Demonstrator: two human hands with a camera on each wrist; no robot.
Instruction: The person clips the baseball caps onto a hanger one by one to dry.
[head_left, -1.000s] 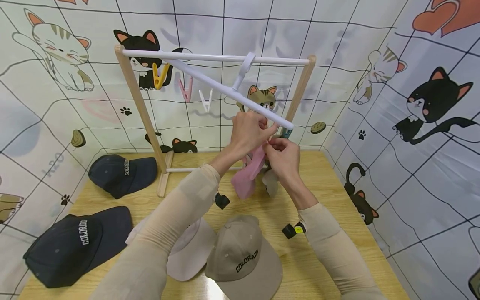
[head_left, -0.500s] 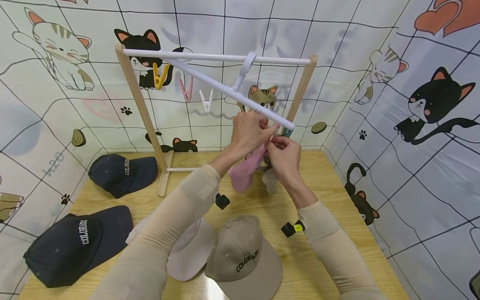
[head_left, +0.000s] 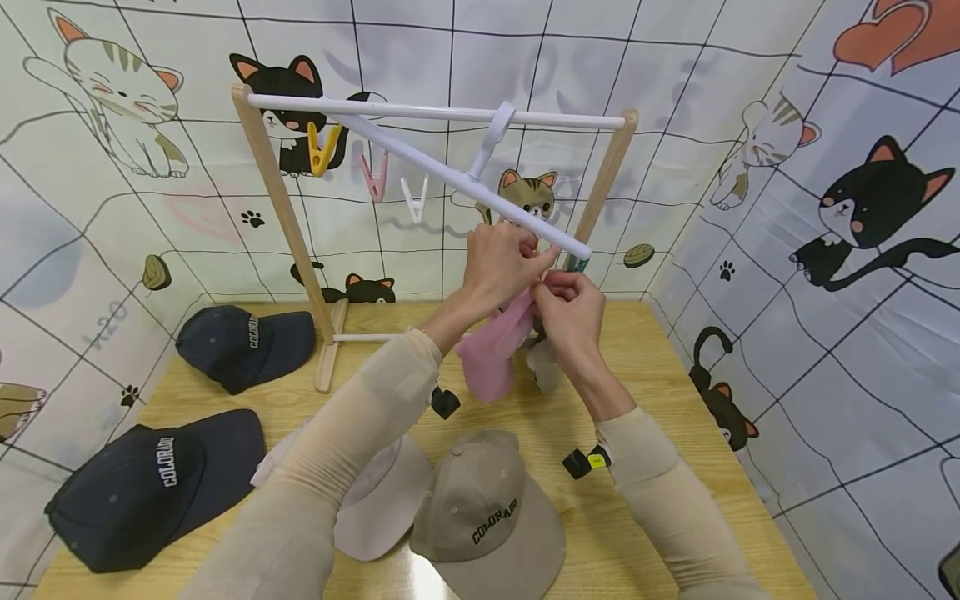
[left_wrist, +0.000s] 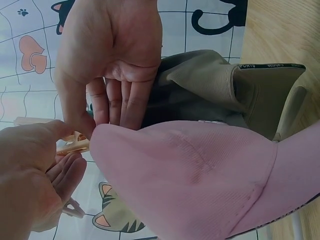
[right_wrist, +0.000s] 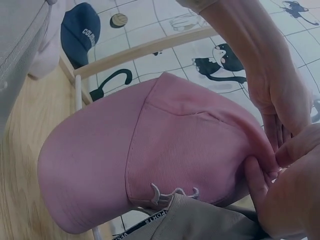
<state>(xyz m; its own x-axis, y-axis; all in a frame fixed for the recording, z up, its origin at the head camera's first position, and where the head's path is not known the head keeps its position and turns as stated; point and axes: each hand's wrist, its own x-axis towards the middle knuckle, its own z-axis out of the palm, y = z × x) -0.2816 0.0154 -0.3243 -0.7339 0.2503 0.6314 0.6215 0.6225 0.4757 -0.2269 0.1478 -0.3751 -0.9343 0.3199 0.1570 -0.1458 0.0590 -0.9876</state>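
The right hand (head_left: 573,312) pinches one end of the pink cap (head_left: 487,362), which hangs below the hanger (head_left: 442,172), well above the table (head_left: 615,375). The left hand (head_left: 495,257) pinches a clip (left_wrist: 75,146) under the hanger. Step in hand, as judged: clipping the cap. Whether the clip bites cannot be told. Next move calls for seating the cap's edge inside, then easing the squeeze.
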